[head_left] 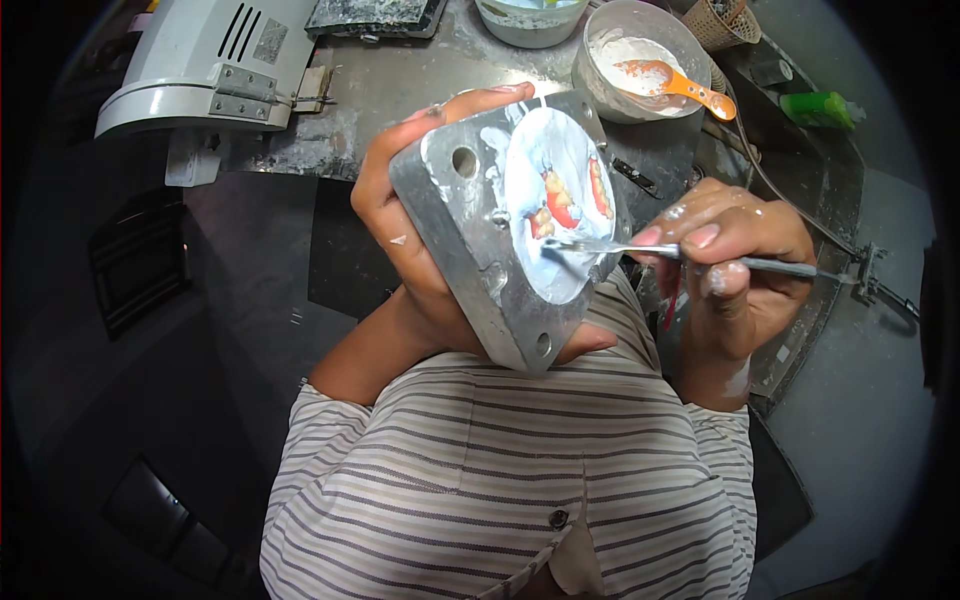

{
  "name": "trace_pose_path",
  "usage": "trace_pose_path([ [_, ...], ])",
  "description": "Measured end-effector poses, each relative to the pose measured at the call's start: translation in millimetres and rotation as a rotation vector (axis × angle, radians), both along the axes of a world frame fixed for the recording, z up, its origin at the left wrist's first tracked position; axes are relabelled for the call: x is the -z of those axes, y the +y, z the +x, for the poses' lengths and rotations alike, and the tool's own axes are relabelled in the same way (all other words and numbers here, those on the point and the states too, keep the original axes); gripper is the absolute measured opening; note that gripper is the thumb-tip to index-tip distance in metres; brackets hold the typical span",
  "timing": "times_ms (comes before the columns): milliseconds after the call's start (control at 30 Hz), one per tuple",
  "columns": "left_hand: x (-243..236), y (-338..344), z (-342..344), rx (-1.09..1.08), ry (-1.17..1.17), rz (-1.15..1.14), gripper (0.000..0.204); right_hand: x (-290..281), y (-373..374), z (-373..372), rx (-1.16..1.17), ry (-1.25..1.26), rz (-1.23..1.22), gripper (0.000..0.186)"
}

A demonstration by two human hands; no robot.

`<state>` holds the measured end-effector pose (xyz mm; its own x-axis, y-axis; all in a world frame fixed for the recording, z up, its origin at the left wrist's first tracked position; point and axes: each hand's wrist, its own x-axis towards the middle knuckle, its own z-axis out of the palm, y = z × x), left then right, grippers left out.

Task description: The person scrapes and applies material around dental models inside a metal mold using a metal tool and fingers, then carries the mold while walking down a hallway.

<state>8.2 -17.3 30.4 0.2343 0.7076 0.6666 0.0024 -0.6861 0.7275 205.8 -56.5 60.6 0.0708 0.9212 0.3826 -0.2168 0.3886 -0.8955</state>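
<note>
My left hand (385, 195) is wrapped around a thick grey metal dental flask (470, 250), held tilted in front of my chest. White plaster (560, 280) fills the oval opening in its face. Set into that plaster are red-pink pieces with tooth-coloured crowns (557, 195). My right hand (755, 240) pinches a slim metal spatula (615, 247) like a pen. Its tip lies at the plaster, just below the lower teeth. A thin red item (672, 308) shows below my right fingers; I cannot make out what it is. White smears mark both hands.
On the metal worktop (440, 80) beyond, a clear bowl (590, 85) holds white powder and an orange scoop (690, 90). Another bowl (530, 30) stands beside it. A white machine (210, 70) is at the left, a woven basket (722, 25) at the back right.
</note>
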Motion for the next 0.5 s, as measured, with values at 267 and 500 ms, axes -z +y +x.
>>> trace_pose_path([
  [267,4,-9,-8,0.119,-0.217,-0.376,0.148,5,2,16,-0.142,-0.064,0.157,0.032],
  [500,3,-11,-18,0.463,-0.557,-0.896,0.151,4,-8,34,0.111,-0.064,-0.008,0.035],
])
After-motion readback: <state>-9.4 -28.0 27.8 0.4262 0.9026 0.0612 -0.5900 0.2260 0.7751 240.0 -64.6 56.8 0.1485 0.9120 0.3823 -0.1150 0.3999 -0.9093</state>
